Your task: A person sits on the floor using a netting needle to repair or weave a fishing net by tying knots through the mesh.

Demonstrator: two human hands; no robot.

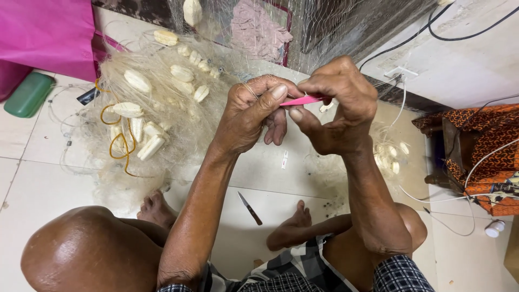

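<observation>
Knees: bare left knee (89, 251) nearest the lens, checked blue-and-white cloth shorts (303, 273) between the legs.
Net heap: pale tangled fishing net with white oval floats (157, 108) lies on the tiled floor at left, well below the hands.
Left hand (254, 116): curled closed, thumb pressed on fine net strands.
Pink flat plastic netting needle (303, 100): held between both hands, its tip at the left thumb.
Right hand (338, 105): closed, pinching the needle's other end.
Floor: small dark-handled knife (250, 208) between the feet.
</observation>
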